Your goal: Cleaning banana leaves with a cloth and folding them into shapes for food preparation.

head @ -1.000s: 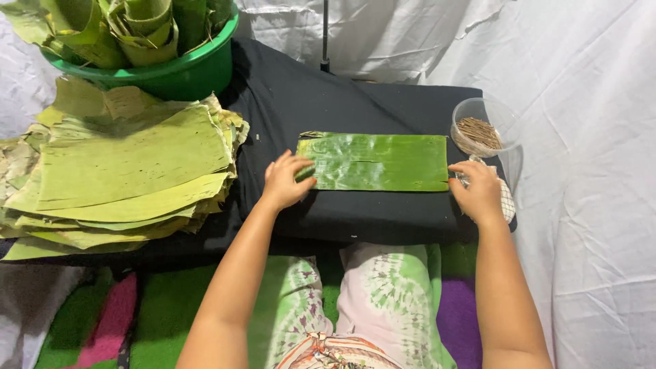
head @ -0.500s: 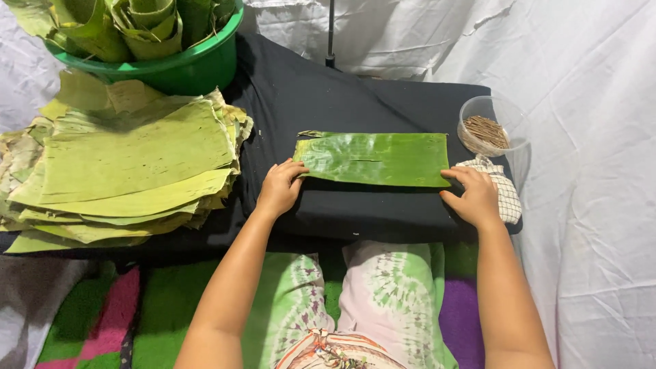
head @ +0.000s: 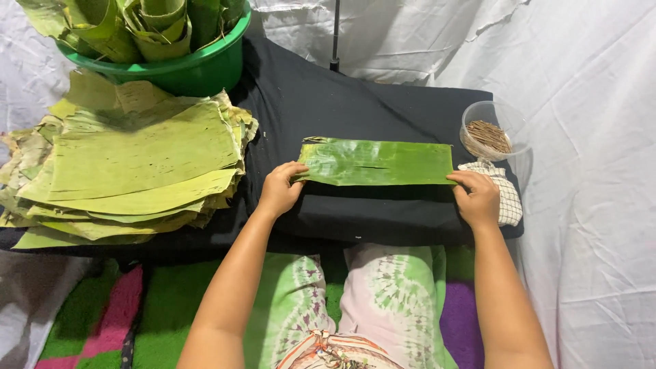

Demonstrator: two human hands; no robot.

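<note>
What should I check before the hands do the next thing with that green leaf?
1. Leaf strip lies flat on the black cloth: ok.
2. Left hand touches the strip's left end: ok.
3. Right hand touches its right end: ok.
4. Strip free of splits: not ok, a thin tear shows near the middle.
5. Bowl of sticks close to the right hand: ok.
6. Leaf pile apart from the strip: ok.
</note>
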